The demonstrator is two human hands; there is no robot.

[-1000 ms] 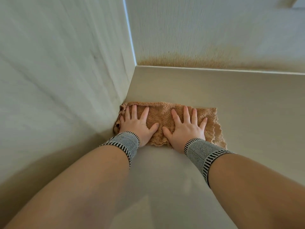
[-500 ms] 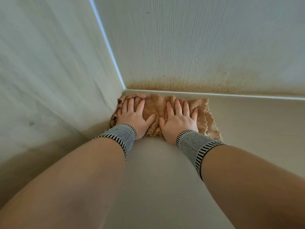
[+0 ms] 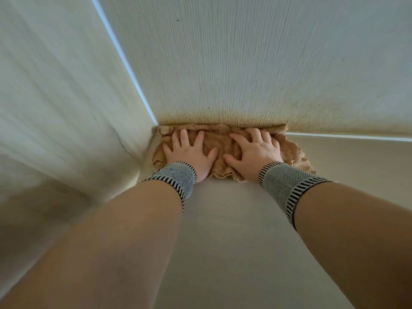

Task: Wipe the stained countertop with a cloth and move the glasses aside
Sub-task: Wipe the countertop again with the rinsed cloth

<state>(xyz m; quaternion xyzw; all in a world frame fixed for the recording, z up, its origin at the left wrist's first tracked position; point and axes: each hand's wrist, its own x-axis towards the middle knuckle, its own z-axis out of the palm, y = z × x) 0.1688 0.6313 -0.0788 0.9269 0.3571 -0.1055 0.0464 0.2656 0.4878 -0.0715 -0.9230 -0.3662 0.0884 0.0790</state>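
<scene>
The cloth [image 3: 219, 141] is soft, fuzzy brown towel stuff, bunched into wrinkles with a frilly edge. The countertop [image 3: 223, 219] looks smooth and matt, a pale beige. The back wall [image 3: 256, 63] has thin raised lines all over, and a rough brown stain [image 3: 223, 118] runs along its bottom. The side wall [image 3: 55, 97] looks smooth. Both wristbands [image 3: 176, 177] are stretchy knitted cloth with stripes.
</scene>
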